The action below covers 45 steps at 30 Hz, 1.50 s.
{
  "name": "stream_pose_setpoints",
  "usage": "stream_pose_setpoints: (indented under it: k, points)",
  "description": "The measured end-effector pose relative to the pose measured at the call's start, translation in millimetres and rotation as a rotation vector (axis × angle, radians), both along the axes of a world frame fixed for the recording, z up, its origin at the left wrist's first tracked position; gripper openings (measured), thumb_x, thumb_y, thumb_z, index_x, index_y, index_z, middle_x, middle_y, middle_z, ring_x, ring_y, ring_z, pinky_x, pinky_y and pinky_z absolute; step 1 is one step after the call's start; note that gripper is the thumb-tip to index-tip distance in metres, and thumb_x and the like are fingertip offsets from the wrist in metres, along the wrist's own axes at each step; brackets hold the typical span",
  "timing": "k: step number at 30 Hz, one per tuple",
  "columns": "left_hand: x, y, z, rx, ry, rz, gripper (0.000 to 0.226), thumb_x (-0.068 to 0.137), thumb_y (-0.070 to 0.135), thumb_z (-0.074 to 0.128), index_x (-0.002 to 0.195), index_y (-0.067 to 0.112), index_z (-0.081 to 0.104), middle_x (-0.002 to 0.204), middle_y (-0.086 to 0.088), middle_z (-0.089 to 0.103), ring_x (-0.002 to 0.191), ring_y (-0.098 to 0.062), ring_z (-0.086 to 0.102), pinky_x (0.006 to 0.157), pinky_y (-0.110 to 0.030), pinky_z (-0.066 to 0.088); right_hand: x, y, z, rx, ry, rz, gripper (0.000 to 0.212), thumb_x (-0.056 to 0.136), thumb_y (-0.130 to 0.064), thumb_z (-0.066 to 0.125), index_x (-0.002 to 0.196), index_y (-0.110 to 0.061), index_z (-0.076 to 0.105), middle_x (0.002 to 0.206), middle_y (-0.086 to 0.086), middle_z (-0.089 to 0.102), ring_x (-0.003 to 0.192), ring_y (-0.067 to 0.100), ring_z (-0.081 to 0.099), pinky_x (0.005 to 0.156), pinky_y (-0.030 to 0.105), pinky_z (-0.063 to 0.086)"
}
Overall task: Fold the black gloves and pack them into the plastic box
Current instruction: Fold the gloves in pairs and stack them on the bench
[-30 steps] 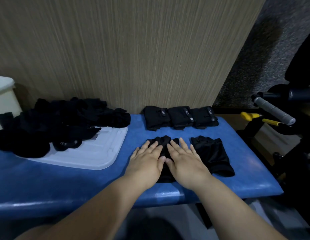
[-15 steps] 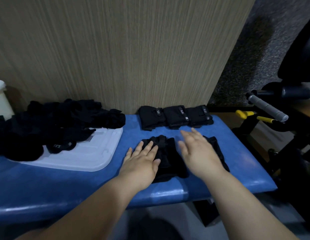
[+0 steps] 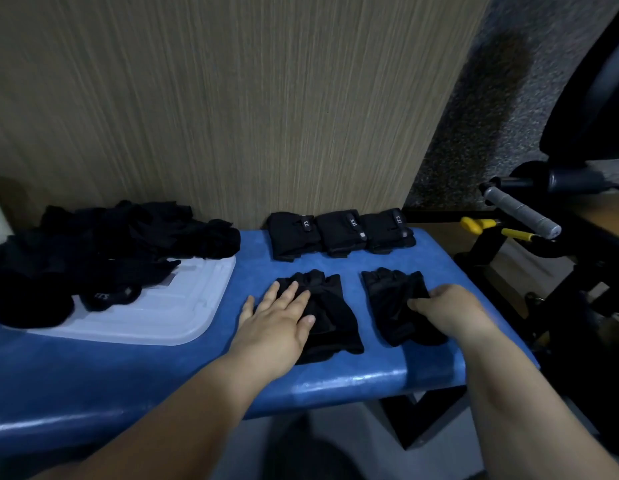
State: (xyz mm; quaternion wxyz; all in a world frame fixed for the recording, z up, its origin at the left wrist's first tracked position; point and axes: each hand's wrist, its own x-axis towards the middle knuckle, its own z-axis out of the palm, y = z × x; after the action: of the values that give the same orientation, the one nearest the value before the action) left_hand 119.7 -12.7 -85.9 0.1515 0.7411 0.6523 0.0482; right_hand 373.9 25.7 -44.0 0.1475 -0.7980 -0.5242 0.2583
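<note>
Beside the left glove under my flat left hand, my right hand pinches the right glove at its right edge.

The tabletop is a blue padded surface with a rounded, glossy front edge, and its back edge meets a wood-grain wall. On its left part lies a flat white plastic lid. A loose pile of black gloves covers the rear of the lid and spills off its left side onto the blue surface. Along the back edge, right of the pile, three folded gloves sit in a row touching one another: the left bundle, the middle bundle and the right bundle. Nearer the front, two unfolded gloves lie flat side by side with blue showing between them: the left glove and the right glove.
</note>
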Motion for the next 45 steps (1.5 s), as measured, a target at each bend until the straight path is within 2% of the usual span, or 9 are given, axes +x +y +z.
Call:
stream_pose_setpoints:
  k: [6, 14, 21, 26, 30, 35, 39, 42, 45]
  points:
    - [-2.0, 2.2, -2.1, 0.032, -0.103, 0.029, 0.051, 0.102, 0.047, 0.02, 0.151, 0.037, 0.015, 0.159, 0.02, 0.003, 0.147, -0.006, -0.01, 0.119, -0.041, -0.007, -13.7, -2.9, 6.6, 0.179, 0.56, -0.026, 0.008, 0.086, -0.014, 0.068, 0.092, -0.009, 0.069, 0.088, 0.011, 0.073, 0.081, 0.027, 0.07, 0.071, 0.036, 0.057]
    - [-3.7, 2.5, -1.2, 0.043, -0.199, 0.04, 0.044, 0.101, 0.047, 0.025, 0.144, 0.038, 0.031, 0.157, 0.021, 0.013, 0.147, -0.005, -0.003, 0.119, -0.042, -0.005, -52.2, -12.1, 20.4, 0.156, 0.831, 0.193, 0.017, 0.088, -0.018, 0.067, 0.105, -0.015, 0.067, 0.093, 0.005, 0.074, 0.082, 0.017, 0.072, 0.068, 0.025, 0.053]
    - [-8.0, 9.4, 1.4, 0.042, -0.349, 0.087, 0.043, 0.101, 0.025, 0.028, 0.14, 0.034, 0.043, 0.153, 0.015, 0.031, 0.146, -0.007, 0.01, 0.119, -0.037, 0.002, -69.4, -10.0, 13.1, 0.155, 0.849, 0.27, 0.015, 0.094, -0.02, 0.06, 0.108, -0.019, 0.063, 0.095, 0.0, 0.067, 0.083, 0.01, 0.057, 0.073, 0.025, 0.046]
    - [-10.7, 10.6, 2.0, 0.068, -0.534, 0.188, 0.04, 0.097, 0.017, 0.035, 0.13, 0.022, 0.057, 0.141, 0.003, 0.05, 0.135, -0.014, 0.034, 0.116, -0.034, 0.02, -61.0, -0.1, -4.9, 0.143, 0.557, 0.156, 0.014, 0.095, -0.03, 0.056, 0.097, -0.017, 0.062, 0.081, -0.001, 0.062, 0.071, 0.012, 0.055, 0.061, 0.024, 0.044]
    - [-5.8, 9.1, 13.7, 0.092, -0.464, 0.287, 0.035, 0.1, 0.028, 0.033, 0.109, 0.019, 0.067, 0.122, 0.007, 0.056, 0.121, -0.018, 0.038, 0.094, -0.031, 0.025, -63.1, 0.8, -13.6, 0.063, 0.411, 0.179, 0.026, 0.093, -0.04, 0.058, 0.094, -0.015, 0.062, 0.079, 0.001, 0.063, 0.062, 0.013, 0.055, 0.054, 0.022, 0.037]
    - [-2.7, 10.5, 13.3, 0.15, -0.45, 0.303, 0.041, 0.092, 0.06, 0.04, 0.084, 0.028, 0.065, 0.091, 0.011, 0.057, 0.107, -0.017, 0.049, 0.096, -0.039, 0.037, -73.3, -0.8, -17.3, 0.155, 0.504, 0.182, 0.028, 0.084, -0.035, 0.071, 0.107, -0.024, 0.057, 0.094, 0.001, 0.066, 0.077, 0.015, 0.063, 0.073, 0.027, 0.05]
    - [2.0, 8.3, 14.8, 0.108, -0.766, 0.324, 0.027, 0.09, 0.041, 0.058, 0.073, 0.02, 0.055, 0.063, 0.009, 0.053, 0.064, -0.011, 0.052, 0.066, -0.029, 0.043, -81.6, -2.8, -13.6, 0.293, 0.583, 0.213, 0.027, 0.087, -0.024, 0.068, 0.108, -0.035, 0.055, 0.089, 0.003, 0.064, 0.07, 0.015, 0.06, 0.067, 0.029, 0.048]
    - [2.3, 6.4, 17.8, 0.107, -0.933, 0.344, 0.023, 0.091, 0.032, 0.057, 0.076, 0.017, 0.049, 0.062, 0.007, 0.051, 0.059, -0.01, 0.046, 0.062, -0.029, 0.038, -85.9, -4.1, -11.8, 0.391, 0.605, 0.255, 0.028, 0.09, -0.017, 0.065, 0.101, -0.041, 0.057, 0.087, 0.004, 0.06, 0.062, 0.011, 0.052, 0.061, 0.026, 0.042]
    - [1.9, 3.4, 18.1, 0.102, -0.914, 0.345, 0.015, 0.094, 0.028, 0.053, 0.082, 0.02, 0.046, 0.052, 0.012, 0.044, 0.046, -0.004, 0.039, 0.051, -0.02, 0.033, -88.3, -8.0, -11.3, 0.402, 0.597, 0.303, 0.031, 0.092, -0.011, 0.061, 0.102, -0.04, 0.06, 0.092, -0.004, 0.057, 0.05, 0.006, 0.046, 0.051, 0.019, 0.04]
